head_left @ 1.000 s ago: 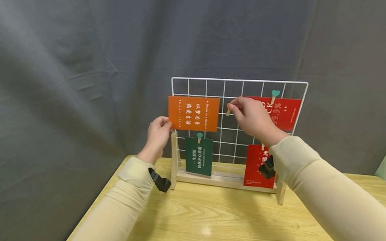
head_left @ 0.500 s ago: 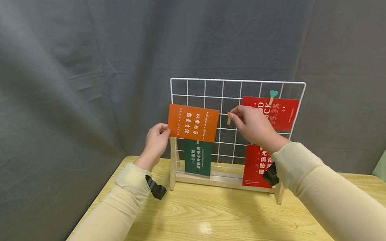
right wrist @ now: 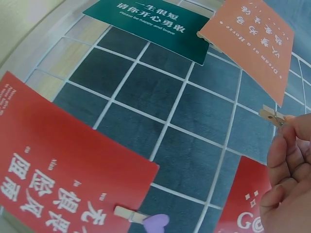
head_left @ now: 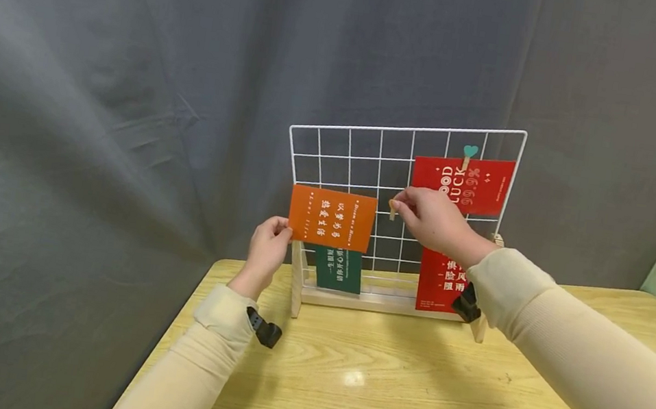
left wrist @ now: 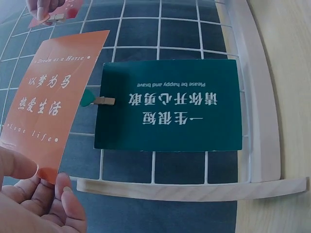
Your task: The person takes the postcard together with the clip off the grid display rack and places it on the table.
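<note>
The left hand pinches the lower left corner of the orange card, thumb and fingers curled on that corner, so the card stands in front of the white wire grid, just above and partly over the green card (which hangs from its own small peg with a green heart, seen from the left wrist). The right hand has its fingers closed on a small wooden clothespin, held just beyond the orange card's right edge and close to the grid wires; whether it touches them I cannot tell. Past those fingers a red card is pegged at the top of the grid, and another red card hangs below the wrist. The grid's wooden base stands on the counter.
</note>
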